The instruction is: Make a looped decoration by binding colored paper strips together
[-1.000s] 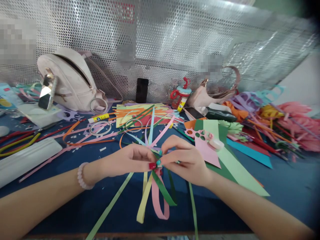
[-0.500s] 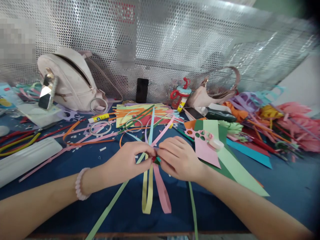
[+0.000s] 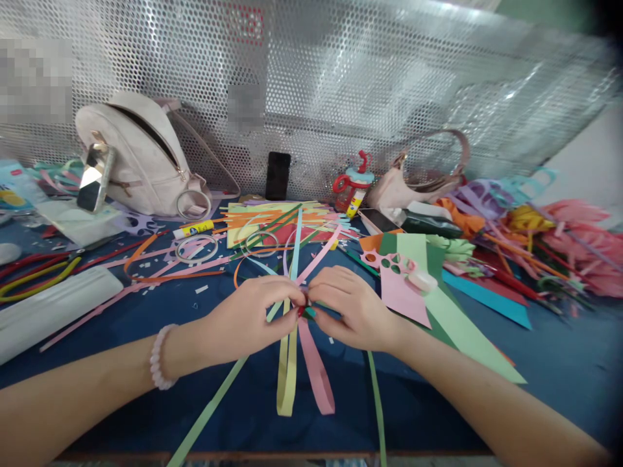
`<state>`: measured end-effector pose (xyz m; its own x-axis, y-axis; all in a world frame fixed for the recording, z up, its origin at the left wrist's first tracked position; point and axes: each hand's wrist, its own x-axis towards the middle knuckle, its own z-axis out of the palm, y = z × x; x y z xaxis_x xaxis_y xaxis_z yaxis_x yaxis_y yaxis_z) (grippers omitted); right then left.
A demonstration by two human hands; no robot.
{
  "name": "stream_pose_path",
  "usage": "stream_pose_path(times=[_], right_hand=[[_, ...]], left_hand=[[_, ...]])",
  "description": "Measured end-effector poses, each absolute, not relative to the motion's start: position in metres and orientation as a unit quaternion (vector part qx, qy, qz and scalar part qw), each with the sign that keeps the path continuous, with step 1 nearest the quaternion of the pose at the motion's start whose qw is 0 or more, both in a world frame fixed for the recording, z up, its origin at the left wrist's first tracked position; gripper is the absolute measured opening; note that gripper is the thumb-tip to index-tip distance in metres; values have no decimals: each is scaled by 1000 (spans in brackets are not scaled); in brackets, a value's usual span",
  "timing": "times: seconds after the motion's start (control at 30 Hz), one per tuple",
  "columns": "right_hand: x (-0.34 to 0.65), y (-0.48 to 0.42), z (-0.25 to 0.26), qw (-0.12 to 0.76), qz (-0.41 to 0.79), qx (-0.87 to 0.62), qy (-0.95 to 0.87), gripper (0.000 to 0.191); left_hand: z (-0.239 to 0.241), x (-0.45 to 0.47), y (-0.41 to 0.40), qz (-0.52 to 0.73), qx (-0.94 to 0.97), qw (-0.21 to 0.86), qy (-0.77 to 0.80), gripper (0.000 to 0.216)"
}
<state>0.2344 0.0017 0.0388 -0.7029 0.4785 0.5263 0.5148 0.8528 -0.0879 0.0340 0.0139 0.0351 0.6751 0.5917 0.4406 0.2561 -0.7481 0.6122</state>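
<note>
My left hand (image 3: 253, 318) and my right hand (image 3: 348, 308) meet at the middle of the blue table (image 3: 559, 370), fingertips pinched together on a bundle of paper strips. From the pinch a yellow loop (image 3: 287, 370) and a pink loop (image 3: 316, 370) hang toward me. Light blue and pink strips (image 3: 296, 253) fan away beyond the fingers. A light green strip (image 3: 214, 405) and a dark green strip (image 3: 374, 402) run to the table's near edge. A bead bracelet (image 3: 158, 357) sits on my left wrist.
A pale backpack (image 3: 141, 155) and a phone (image 3: 278, 175) lean against the perforated metal wall. A glue stick (image 3: 192, 229), tape rings (image 3: 196, 248), green and pink paper sheets (image 3: 438, 305), a small bottle (image 3: 353, 188), a handbag (image 3: 418, 178) and heaps of coloured paper (image 3: 559, 246) surround the hands.
Both hands have lowered toward the table and drawn closer together. The dark green loop seen a second ago no longer shows; the yellow and pink loops now lie flat.
</note>
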Motion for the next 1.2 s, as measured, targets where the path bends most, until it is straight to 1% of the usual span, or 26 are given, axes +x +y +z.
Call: stream_pose_path(times=[0.13, 0.23, 0.33, 0.47, 0.9, 1.2], right_hand=[[233, 0, 41, 269, -53, -245, -930, 14], [231, -1, 42, 248, -72, -211, -943, 18], [230, -2, 42, 247, -63, -196, -947, 18], [230, -2, 43, 261, -43, -195, -944, 18], [231, -1, 44, 270, -14, -179, -946, 17], [231, -1, 44, 275, -12, -181, -944, 19]], left_hand=[[35, 35, 10, 308, 888, 246, 237, 11], [34, 35, 6, 290, 910, 198, 221, 9], [33, 34, 5, 284, 923, 160, 205, 9], [34, 34, 6, 289, 923, 158, 197, 10], [34, 33, 5, 300, 919, 165, 193, 12], [34, 34, 6, 302, 917, 170, 200, 13]])
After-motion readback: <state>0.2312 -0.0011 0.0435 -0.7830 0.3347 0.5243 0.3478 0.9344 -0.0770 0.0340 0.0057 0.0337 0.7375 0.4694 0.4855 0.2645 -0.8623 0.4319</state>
